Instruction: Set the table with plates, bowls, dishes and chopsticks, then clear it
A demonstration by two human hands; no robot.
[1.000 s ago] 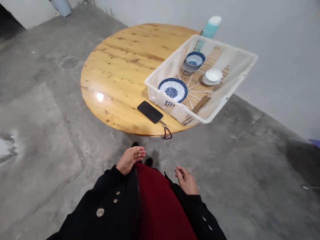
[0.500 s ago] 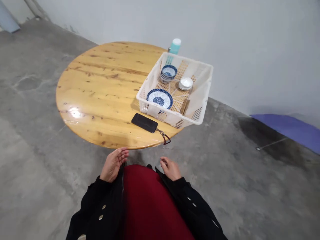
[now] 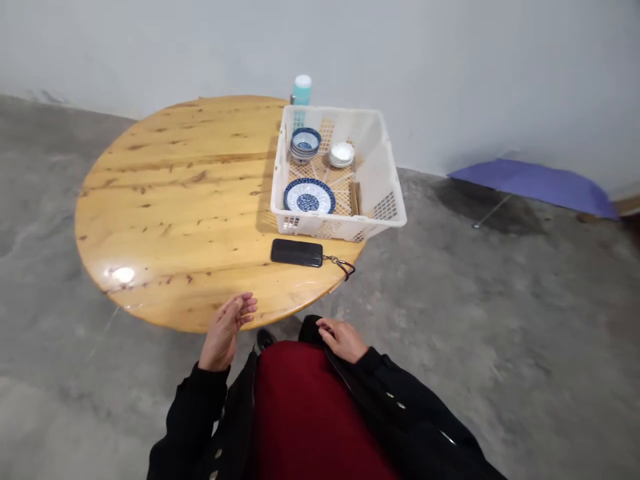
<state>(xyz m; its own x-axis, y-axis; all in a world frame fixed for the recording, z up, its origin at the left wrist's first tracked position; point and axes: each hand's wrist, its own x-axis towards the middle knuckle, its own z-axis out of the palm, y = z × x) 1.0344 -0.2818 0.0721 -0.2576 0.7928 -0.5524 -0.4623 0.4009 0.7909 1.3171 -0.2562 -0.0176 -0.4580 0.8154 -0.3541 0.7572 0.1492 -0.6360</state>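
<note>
The round wooden table [image 3: 165, 193] dominates, with a purple umbrella [image 3: 530, 181] standing open on the floor beyond its three o'clock. At two o'clock sits the white plastic basket [image 3: 377, 167], its right side jutting past the rim; a knock or extra weight there could tip it. Inside, the patterned plate [image 3: 309, 199] lies at seven, the stacked bowls [image 3: 305, 142] at eleven. The left hand [image 3: 228, 330] is at the table's six o'clock, empty, fingers slightly spread (whether it touches the top, I cannot tell). The right hand [image 3: 345, 340], off the edge at five, has fingers loosely curled together, pinching nothing visible. The phone [image 3: 297, 253] lies flat at four, just beside the basket's near wall. Inside the basket, brown sticks [image 3: 355, 198] lie at five, white dishes [image 3: 341, 154] at one. The phone's strap [image 3: 351, 269] hangs over the rim: a sleeve catching it could drag the phone off.
</note>
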